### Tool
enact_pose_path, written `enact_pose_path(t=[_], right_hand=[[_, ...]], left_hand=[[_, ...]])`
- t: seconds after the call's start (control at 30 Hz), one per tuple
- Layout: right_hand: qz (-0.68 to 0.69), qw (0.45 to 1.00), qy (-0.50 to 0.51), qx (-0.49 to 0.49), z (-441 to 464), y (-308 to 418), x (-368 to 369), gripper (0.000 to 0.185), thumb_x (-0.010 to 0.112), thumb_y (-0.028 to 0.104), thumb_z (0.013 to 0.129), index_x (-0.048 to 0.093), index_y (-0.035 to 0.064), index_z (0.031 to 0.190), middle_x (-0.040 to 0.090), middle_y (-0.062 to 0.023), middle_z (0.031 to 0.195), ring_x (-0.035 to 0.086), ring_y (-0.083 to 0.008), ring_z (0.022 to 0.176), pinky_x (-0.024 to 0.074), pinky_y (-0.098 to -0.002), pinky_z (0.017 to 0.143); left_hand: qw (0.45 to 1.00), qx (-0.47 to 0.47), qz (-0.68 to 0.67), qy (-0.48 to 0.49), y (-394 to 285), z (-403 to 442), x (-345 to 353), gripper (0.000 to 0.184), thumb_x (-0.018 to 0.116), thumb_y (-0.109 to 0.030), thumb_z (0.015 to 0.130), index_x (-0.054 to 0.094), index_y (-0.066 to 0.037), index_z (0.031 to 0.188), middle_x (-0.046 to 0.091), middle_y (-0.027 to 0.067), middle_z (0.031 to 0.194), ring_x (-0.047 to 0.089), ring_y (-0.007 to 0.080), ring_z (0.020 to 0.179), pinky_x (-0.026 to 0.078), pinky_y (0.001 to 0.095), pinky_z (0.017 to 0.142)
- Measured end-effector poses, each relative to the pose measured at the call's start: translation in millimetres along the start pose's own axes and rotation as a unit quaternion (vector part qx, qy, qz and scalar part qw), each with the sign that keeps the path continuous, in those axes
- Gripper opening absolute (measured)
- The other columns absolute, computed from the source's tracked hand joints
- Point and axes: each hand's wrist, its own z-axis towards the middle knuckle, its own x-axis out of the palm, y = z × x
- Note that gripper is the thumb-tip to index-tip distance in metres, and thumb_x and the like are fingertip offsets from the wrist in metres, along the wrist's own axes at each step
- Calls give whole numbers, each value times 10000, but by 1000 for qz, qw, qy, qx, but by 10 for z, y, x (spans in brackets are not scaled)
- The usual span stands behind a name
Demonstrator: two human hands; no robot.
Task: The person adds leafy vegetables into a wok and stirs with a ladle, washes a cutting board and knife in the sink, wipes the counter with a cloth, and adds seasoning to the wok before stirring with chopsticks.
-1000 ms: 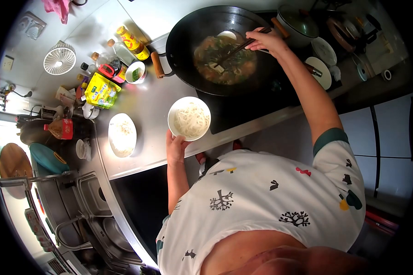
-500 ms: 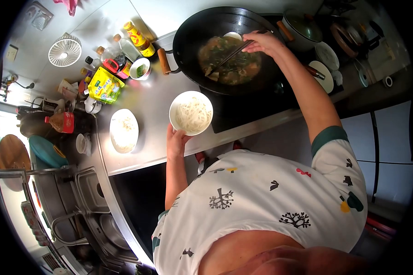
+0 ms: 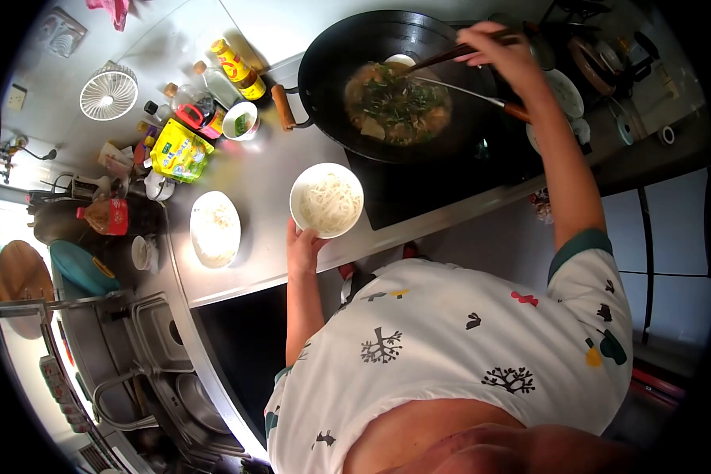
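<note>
My left hand (image 3: 303, 251) is closed on the rim side of a white bowl (image 3: 296, 207) and holds it above the counter's front edge. Pale noodles (image 3: 330, 201) fill the bowl. Over the right side of a large black wok (image 3: 322, 110), my right hand (image 3: 498, 54) grips dark chopsticks (image 3: 441, 58), their tips pointing down at the soup. That soup (image 3: 399, 103) has green leaves and pale pieces in it. A ladle (image 3: 470, 94) with a wooden handle rests in the wok, its handle passing just beneath my right forearm.
A white dish (image 3: 215, 249) with pale contents sits left on the counter. Behind it stand a yellow pouch (image 3: 180, 150), a small bowl with green bits (image 3: 241, 120) and several bottles, one yellow (image 3: 237, 67). The wok's wooden side handle (image 3: 282, 107) juts left. Far left is a sink (image 3: 156, 336).
My right hand has moved right and back, lifting the chopsticks from the left part of the soup. The ladle now shows clearly. My left hand and the bowl have hardly moved.
</note>
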Motion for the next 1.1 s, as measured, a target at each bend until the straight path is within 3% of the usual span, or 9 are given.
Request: enact_pose_path(t=[0.07,0.23,0.3,0.4,0.5,0.6,0.73,0.83,1.1], right_hand=[[-166,971,-81,-154,-187,203,-296,318,603,336,913,670,26,930,689,-49,885,668,-147,800,528,-265,723],[-192,958,-91,-190,-351,373,-838,292,511,261,977,661,27,890,662,-29,820,619,-132,784,476,-271,723],[-381,921,-25,-74,-360,241,-826,347,524,341,955,658,26,903,664,-75,798,637,-219,751,498,-305,700],[-601,788,112,80,-363,-233,-828,384,569,405,905,662,33,889,649,-130,752,611,-296,688,484,-335,642],[-558,802,145,156,-502,-467,-785,392,628,414,840,658,22,839,638,-125,705,601,-272,653,468,-347,616],[-389,842,246,281,-513,-343,-765,383,670,392,782,657,11,808,623,-133,668,588,-265,616,455,-355,600],[-489,837,201,142,-721,-317,-709,289,685,277,757,629,8,846,611,-130,658,591,-250,606,445,-362,593],[-538,821,126,141,-888,156,-592,233,661,181,771,600,30,937,629,-134,718,618,-251,655,458,-365,612],[-504,847,161,44,-1221,656,-370,480,633,102,772,584,177,1244,657,-89,844,645,-259,785,503,-355,707]], left_hand=[[1000,-8,-4,-18,46,17,-90,603,432,42,768,340,-35,1359,582,186,1156,646,284,985,584,347,740],[999,-15,-10,-39,165,156,-226,611,411,59,753,329,-43,1349,541,204,1195,632,342,995,585,422,783],[998,-24,-20,-46,176,206,-217,616,431,50,769,317,-52,1366,557,183,1185,637,291,992,582,372,756],[999,-17,-23,-35,183,317,-223,615,431,57,770,304,-48,1362,546,189,1186,633,301,987,583,399,761],[999,-19,-30,-24,167,399,-223,615,423,72,767,300,-47,1357,543,195,1178,630,311,978,586,412,754],[999,-32,-21,0,170,479,-263,625,426,71,780,274,-40,1375,539,212,1182,626,329,995,588,423,761],[999,-31,-6,18,108,542,-260,636,434,56,803,229,-29,1399,528,231,1203,623,345,1013,587,440,787],[999,-44,-3,13,88,574,-290,633,436,45,813,223,-26,1405,521,239,1215,620,352,1021,584,445,800],[998,-52,-17,33,65,672,-403,627,427,53,794,250,-30,1389,538,234,1175,632,358,974,584,442,786]])
